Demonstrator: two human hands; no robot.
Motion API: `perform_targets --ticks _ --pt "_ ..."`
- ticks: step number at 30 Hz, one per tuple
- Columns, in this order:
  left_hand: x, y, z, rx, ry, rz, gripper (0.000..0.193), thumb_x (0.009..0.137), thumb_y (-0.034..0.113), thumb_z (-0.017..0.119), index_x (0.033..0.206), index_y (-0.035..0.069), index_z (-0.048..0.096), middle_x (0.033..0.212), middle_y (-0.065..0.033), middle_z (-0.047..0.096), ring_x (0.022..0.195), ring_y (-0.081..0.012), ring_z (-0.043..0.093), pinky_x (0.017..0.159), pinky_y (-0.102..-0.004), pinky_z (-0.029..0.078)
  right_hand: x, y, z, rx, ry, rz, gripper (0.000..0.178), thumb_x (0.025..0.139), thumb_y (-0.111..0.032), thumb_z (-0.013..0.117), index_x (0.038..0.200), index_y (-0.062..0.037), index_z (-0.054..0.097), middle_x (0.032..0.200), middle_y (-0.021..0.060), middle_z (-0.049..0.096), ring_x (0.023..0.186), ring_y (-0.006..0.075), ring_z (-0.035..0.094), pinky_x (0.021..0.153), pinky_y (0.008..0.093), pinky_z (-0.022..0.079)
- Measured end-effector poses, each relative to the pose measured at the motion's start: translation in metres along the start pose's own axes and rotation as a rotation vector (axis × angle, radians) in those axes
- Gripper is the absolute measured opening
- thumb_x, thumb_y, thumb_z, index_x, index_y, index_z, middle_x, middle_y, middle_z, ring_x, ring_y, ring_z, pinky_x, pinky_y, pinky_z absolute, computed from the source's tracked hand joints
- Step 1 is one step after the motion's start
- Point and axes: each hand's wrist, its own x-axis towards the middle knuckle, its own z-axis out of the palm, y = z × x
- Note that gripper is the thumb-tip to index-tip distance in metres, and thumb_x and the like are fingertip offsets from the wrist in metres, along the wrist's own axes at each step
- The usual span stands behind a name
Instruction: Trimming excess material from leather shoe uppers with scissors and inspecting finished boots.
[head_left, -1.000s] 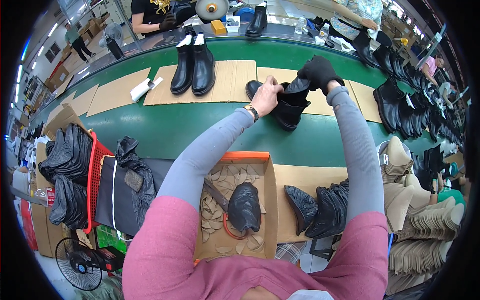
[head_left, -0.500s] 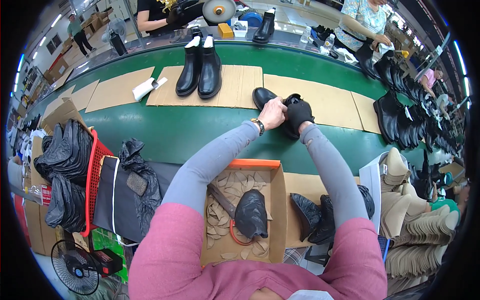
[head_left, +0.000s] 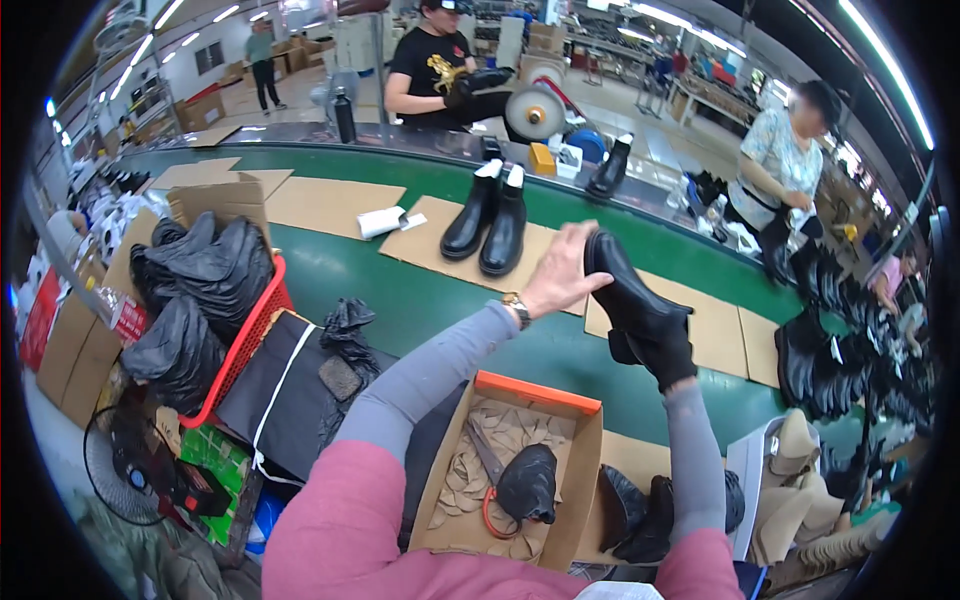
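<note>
A shiny black ankle boot (head_left: 626,288) is held up above the green bench, its toe pointing up and to the left. My bare left hand (head_left: 558,272) grips it at the toe, thumb on the near side and fingers partly hidden behind. My right hand (head_left: 672,352), in a black glove, holds the boot by its ankle opening; its fingers are mostly hidden by the dark leather. A pair of similar boots (head_left: 502,230) with white paper stuffed in the tops stands upright on cardboard, beyond my left hand.
Before me lies an open box (head_left: 590,440) with beige scraps, scissors (head_left: 485,450) and a black-wrapped bundle (head_left: 527,483). A red basket (head_left: 262,320) with black bags stands left. Rows of boots (head_left: 830,360) line the right, above beige insole-like pieces (head_left: 790,520). Across the bench, two people work.
The boot has been raised from the cardboard and turned toe-up. My left hand has gone from the boot's middle to its toe. The whole view has tilted and swung.
</note>
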Motion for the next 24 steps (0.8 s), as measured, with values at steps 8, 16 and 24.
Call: perform_targets --ticks 8,16,24 --pt "-0.033 0.148 -0.154 -1.133 0.070 0.414 0.095 0.064 0.036 0.086 0.139 0.007 0.036 0.130 -0.0217 0.049 0.129 -0.0343 0.042 0.110 -0.0485 0.029 -0.022 -0.182 -0.080 -0.084 -0.063 -0.208 0.046 0.078 -0.009 0.076 0.121 -0.0039 0.061 0.113 0.0173 0.064 0.110 0.0276 0.061 0.094 0.0385 0.047" --pt "-0.097 0.265 -0.201 -0.932 0.305 0.648 0.021 0.097 0.040 0.049 0.109 0.024 0.056 0.110 -0.0178 0.056 0.112 -0.0431 0.050 0.107 -0.0660 0.025 -0.154 -0.200 -0.099 0.054 0.075 -0.212 0.046 0.077 -0.009 0.076 0.121 -0.0038 0.061 0.113 0.0175 0.064 0.110 0.0286 0.060 0.094 0.0390 0.047" --pt "-0.155 0.329 -0.232 -0.792 0.336 0.669 0.018 0.097 0.033 0.048 0.109 0.025 0.057 0.101 -0.0077 0.055 0.099 -0.0400 0.051 0.091 -0.0806 0.030 -0.198 -0.249 -0.075 0.208 0.193 -0.247 0.046 0.077 -0.009 0.076 0.121 -0.0036 0.061 0.114 0.0176 0.064 0.110 0.0297 0.060 0.095 0.0396 0.046"
